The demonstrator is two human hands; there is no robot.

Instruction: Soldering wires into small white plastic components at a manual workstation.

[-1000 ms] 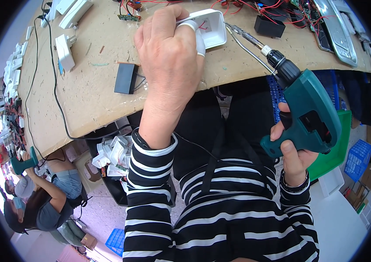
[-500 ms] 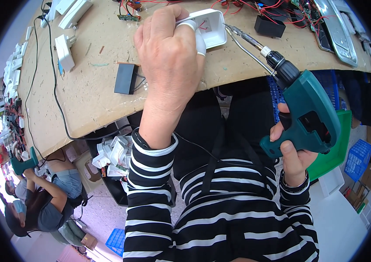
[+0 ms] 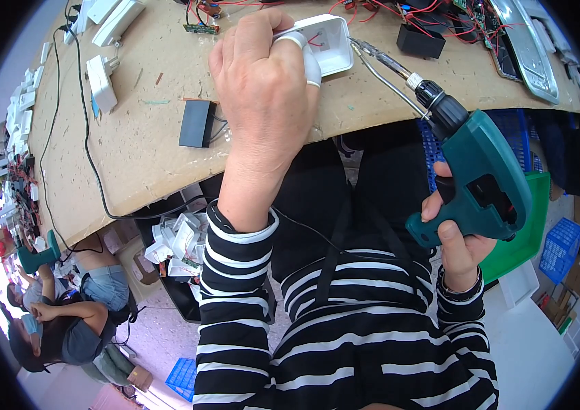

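Note:
My left hand (image 3: 262, 92), with white covers on some fingertips, is closed on a white plastic housing (image 3: 335, 48) at the table's front part. The open side of the housing faces me, and thin red wires show inside. A green pistol-shaped soldering gun (image 3: 498, 167) is gripped in my right hand (image 3: 459, 253), one finger by its black trigger. Its metal tip and thin curved feed tube point to the housing's right rim; whether they touch it I cannot tell. My left fingertips are partly hidden behind the hand.
Left of my wrist lies a black box (image 3: 196, 124) with dark wires; farther left, a white plug adapter (image 3: 101, 83) and a black cable (image 3: 87, 137). Another black box (image 3: 421, 42) sits among red wires. Below the table are a bin of white casings (image 3: 184, 239) and a green crate (image 3: 535, 219).
My hands, the housing and the soldering gun look almost unmoved. At the far left, a co-worker has drawn one hand back from a green tool toward the body.

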